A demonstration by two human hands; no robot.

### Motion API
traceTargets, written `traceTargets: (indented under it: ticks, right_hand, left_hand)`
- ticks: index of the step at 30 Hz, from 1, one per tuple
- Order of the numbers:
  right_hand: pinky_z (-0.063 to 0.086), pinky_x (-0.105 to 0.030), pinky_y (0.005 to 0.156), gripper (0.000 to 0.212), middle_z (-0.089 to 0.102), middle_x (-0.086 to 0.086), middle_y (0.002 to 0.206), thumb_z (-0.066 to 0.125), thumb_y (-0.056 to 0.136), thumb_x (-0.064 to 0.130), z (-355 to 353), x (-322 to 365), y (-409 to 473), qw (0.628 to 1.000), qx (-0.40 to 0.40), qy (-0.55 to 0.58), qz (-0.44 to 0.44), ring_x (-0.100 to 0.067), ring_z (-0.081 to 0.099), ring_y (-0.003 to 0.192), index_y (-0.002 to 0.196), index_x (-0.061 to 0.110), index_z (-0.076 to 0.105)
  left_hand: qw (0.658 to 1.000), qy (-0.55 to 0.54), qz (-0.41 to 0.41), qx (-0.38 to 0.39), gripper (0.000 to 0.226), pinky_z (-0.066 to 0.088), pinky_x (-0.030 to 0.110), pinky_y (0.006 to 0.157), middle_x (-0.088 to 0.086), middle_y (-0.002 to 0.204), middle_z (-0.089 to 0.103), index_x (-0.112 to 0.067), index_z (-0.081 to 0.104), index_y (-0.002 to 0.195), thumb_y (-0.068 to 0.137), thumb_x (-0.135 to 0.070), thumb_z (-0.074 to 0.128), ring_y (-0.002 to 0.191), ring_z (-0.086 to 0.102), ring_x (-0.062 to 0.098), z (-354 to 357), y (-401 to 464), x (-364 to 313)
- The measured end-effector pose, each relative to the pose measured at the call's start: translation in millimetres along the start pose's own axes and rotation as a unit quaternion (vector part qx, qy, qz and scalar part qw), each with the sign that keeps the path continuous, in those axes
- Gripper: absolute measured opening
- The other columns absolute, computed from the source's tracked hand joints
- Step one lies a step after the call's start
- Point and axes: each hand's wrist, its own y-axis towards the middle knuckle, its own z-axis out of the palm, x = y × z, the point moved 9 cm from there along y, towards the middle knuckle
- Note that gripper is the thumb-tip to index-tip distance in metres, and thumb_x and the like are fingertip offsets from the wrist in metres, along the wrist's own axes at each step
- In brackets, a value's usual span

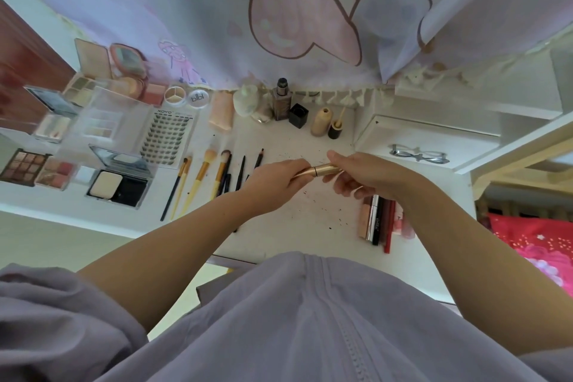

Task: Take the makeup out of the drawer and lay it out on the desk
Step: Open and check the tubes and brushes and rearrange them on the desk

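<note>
You're mid-item here: both hands are up over the desk (297, 220) with a slim gold tube (319, 171) stretched between them. Your left hand (273, 183) has its fingers curled round the thinner end, your right hand (366, 177) grips the fatter cap end. Looks to me like you're checking or tightening it before it goes down.

Most of the layout seems done already: palettes and compacts (117, 183) off to the left, the lash tray (169, 141), a fan of brushes and pencils (204, 177), bottles (280, 99) along the back, and a row of lip tubes (376, 220) near your right wrist. Next move, I'd guess, is parking the gold tube in a bare spot, probably beside those lip tubes.

The white desk has dark specks scattered around the middle. There's a pale curtain with a heart print (304, 15) hanging behind, a little white drawer unit (418, 139) with a silver bow handle on the right, and red bedding (533, 245) past the desk edge.
</note>
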Motion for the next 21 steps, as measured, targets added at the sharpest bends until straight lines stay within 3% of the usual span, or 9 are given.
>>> traceTargets:
  ticks: [2, 6, 8, 10, 12, 15, 19, 21]
  right_hand:
    - [0.034, -0.017, 0.043, 0.048, 0.054, 0.007, 0.053, 0.040, 0.097, 0.050, -3, 5, 1, 0.999, -0.027, -0.026, -0.008, -0.008, 0.045, 0.049, 0.085, 0.011, 0.066]
    - [0.047, -0.021, 0.060, 0.016, 0.063, 0.005, 0.080, 0.053, 0.096, 0.031, -2, 20, -1, 0.997, -0.001, 0.018, -0.071, -0.008, 0.059, 0.074, 0.101, 0.019, 0.061]
    - [0.048, -0.022, 0.059, 0.024, 0.067, 0.004, 0.083, 0.053, 0.094, 0.039, 2, 18, -3, 0.998, 0.019, 0.034, -0.041, -0.008, 0.063, 0.074, 0.104, 0.019, 0.062]
    - [0.042, -0.019, 0.051, 0.040, 0.064, 0.002, 0.071, 0.044, 0.095, 0.049, 2, 13, -2, 1.000, 0.008, 0.012, -0.007, -0.008, 0.057, 0.060, 0.097, 0.014, 0.064]
    - [0.039, -0.018, 0.050, 0.035, 0.060, 0.002, 0.070, 0.045, 0.098, 0.041, 0, 14, -1, 1.000, -0.007, -0.003, -0.016, -0.008, 0.052, 0.059, 0.094, 0.013, 0.064]
    - [0.047, -0.021, 0.060, 0.015, 0.067, 0.004, 0.086, 0.054, 0.095, 0.026, 0, 17, -1, 0.999, 0.020, 0.021, -0.036, -0.008, 0.061, 0.077, 0.106, 0.018, 0.062]
    - [0.041, -0.018, 0.049, 0.036, 0.063, 0.002, 0.072, 0.047, 0.096, 0.042, 1, 14, 1, 0.999, 0.014, 0.032, 0.001, -0.007, 0.053, 0.059, 0.100, 0.012, 0.067]
    - [0.039, -0.018, 0.050, 0.027, 0.060, 0.001, 0.074, 0.049, 0.097, 0.034, 1, 17, 2, 0.999, 0.007, 0.026, -0.020, -0.006, 0.050, 0.060, 0.100, 0.012, 0.066]
  left_hand:
    - [1.000, 0.002, 0.005, -0.007, 0.025, 0.035, 0.022, 0.056, -0.013, 0.087, 0.053, -0.027, 0.053, 0.114, 0.097, -0.039, 0.038, 0.072, 0.049, 0.010, -4, 2, 2]
    - [1.000, -0.008, -0.001, -0.018, 0.024, 0.034, 0.021, 0.057, -0.012, 0.088, 0.056, -0.029, 0.054, 0.114, 0.097, -0.039, 0.039, 0.074, 0.051, 0.010, -12, 4, 10]
    - [1.000, -0.008, 0.000, -0.015, 0.025, 0.034, 0.021, 0.058, -0.012, 0.089, 0.056, -0.030, 0.054, 0.115, 0.097, -0.040, 0.039, 0.076, 0.051, 0.009, -13, 3, 12]
    - [1.000, 0.000, 0.003, -0.016, 0.026, 0.034, 0.020, 0.058, -0.014, 0.088, 0.054, -0.031, 0.053, 0.116, 0.097, -0.040, 0.039, 0.075, 0.051, 0.008, -14, 4, 11]
    - [1.000, 0.005, 0.006, -0.015, 0.025, 0.036, 0.022, 0.059, -0.013, 0.087, 0.053, -0.031, 0.053, 0.115, 0.097, -0.040, 0.039, 0.075, 0.051, 0.009, -14, 4, 9]
    - [1.000, 0.007, 0.005, -0.014, 0.025, 0.037, 0.021, 0.059, -0.013, 0.087, 0.054, -0.030, 0.055, 0.114, 0.097, -0.040, 0.040, 0.075, 0.051, 0.009, -16, 5, 9]
    - [1.000, 0.009, 0.012, -0.019, 0.026, 0.038, 0.022, 0.060, -0.012, 0.090, 0.055, -0.031, 0.055, 0.116, 0.096, -0.040, 0.040, 0.074, 0.049, 0.007, -23, 6, 7]
    - [0.999, 0.027, 0.015, -0.006, 0.026, 0.041, 0.025, 0.062, -0.011, 0.092, 0.056, -0.032, 0.054, 0.116, 0.097, -0.041, 0.040, 0.076, 0.051, 0.009, -24, 7, 7]
